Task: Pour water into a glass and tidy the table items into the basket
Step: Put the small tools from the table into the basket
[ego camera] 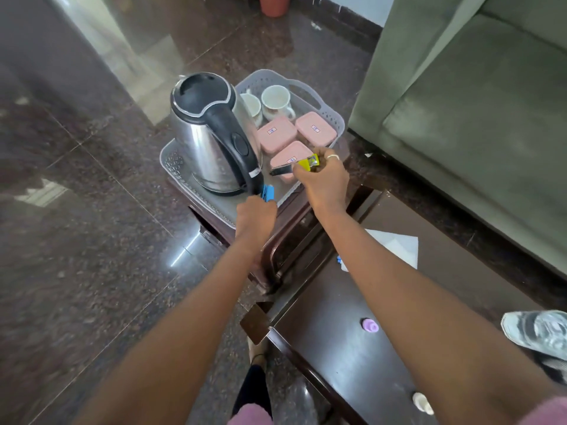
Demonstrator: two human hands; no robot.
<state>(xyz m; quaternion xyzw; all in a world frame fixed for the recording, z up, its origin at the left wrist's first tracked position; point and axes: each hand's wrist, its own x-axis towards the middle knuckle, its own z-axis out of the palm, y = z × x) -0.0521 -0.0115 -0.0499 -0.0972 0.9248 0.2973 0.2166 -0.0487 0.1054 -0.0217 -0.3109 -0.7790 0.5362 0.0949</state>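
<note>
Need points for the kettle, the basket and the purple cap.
kettle (201,148), head view, on its steel body.
basket (333,116), head view, on its right wall.
purple cap (370,325), head view, on its top.

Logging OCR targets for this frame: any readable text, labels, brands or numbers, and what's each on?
No text can be read.
Far-left pink container: small lid sticker, too blurred.
Far-right pink container: lid sticker, too blurred.
Near pink container: lid sticker, too blurred.
Kettle: pale tag low on the handle, unreadable.
Yellow item in right hand: no legible print.
</note>
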